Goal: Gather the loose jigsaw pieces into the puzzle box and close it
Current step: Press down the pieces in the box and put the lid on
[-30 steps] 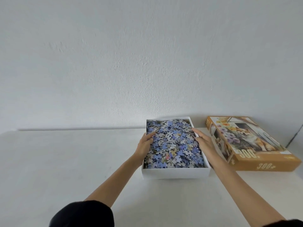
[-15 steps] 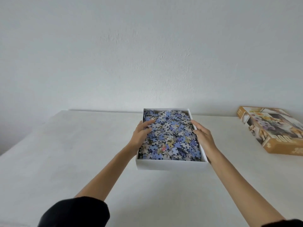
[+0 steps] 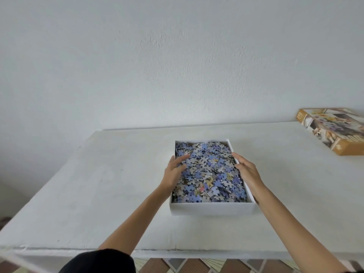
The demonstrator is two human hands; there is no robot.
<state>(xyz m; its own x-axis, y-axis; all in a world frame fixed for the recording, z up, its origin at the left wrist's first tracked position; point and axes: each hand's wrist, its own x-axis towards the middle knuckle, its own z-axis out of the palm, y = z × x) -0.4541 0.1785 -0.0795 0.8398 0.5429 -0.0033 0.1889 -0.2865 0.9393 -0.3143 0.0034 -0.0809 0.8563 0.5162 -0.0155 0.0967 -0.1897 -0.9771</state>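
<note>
The white puzzle box base (image 3: 211, 208) sits on the table, heaped with blue, white and yellow jigsaw pieces (image 3: 210, 174). My left hand (image 3: 174, 172) grips the box's left wall, fingers curled over the rim onto the pieces. My right hand (image 3: 247, 170) holds the right wall, thumb at the rim. The orange lid (image 3: 334, 131), printed with a dog and flowers, lies face up at the far right, well apart from the box.
The white table (image 3: 118, 184) has its left edge and front edge in view. A white wall stands behind it. Patterned floor tiles (image 3: 197, 266) show below the front edge.
The box has come toward me and left along the table with both hands on its sides. The lid now sits farther right in view, and the table's front edge shows.
</note>
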